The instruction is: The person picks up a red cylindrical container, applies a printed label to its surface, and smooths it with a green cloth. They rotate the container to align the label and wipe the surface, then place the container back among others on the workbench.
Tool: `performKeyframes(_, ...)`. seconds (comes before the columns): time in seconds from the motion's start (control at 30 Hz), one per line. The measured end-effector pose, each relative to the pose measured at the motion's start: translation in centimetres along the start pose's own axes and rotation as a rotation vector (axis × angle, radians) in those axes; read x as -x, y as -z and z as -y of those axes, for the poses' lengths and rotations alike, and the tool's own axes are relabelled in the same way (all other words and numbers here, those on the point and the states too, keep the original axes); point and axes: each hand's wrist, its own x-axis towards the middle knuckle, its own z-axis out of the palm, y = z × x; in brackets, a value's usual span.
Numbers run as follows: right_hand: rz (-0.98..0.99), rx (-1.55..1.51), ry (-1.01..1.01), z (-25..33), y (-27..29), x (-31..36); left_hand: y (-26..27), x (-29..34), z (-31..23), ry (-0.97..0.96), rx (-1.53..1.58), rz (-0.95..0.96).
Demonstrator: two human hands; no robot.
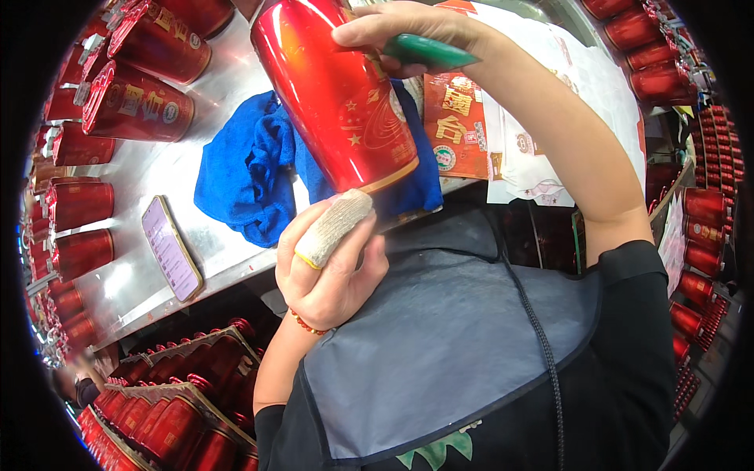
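Bottle (338, 102) is tilted, R hand (416, 25) gripping it; L hand (326, 271), fingers curled, hold unclear, w/ 1 finger sleeve (338, 230) by lower rim: press evenly.

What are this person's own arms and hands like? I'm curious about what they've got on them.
Both arms come out of short black sleeves, with the forearms uncovered. The left hand wears a greyish-white knitted finger cover with a yellow edge, and a red and gold-coloured bracelet circles that wrist. The right hand has no glove.
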Motion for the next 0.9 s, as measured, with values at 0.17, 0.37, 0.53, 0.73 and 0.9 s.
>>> performKeyframes(0.17, -0.402, 0.611, 0.168, 2.7, -8.6, 0.7, 0.1, -1.2, -0.2, -0.082, -0.037, 0.046)
performKeyframes(0.37, -0.577, 0.723, -0.040, 0.6, -2.6, 0.3, -0.4, -0.7, -0.3, -0.070, -0.057, -0.020)
performKeyframes(0.53, -0.504, 0.571, 0.030, -1.1, -1.2, -1.5, -1.2, -0.5, 0.0, -0.047, -0.064, -0.071)
performKeyframes(0.73, -0.487, 0.904, -0.014, 3.9, -7.7, 0.8, -2.0, -2.9, -0.8, -0.120, -0.119, 0.004)
performKeyframes(0.9, -0.330, 0.471, 0.061, 1.2, -2.7, 0.8, -1.9, -3.4, 1.1, 0.147, -0.173, -0.010)
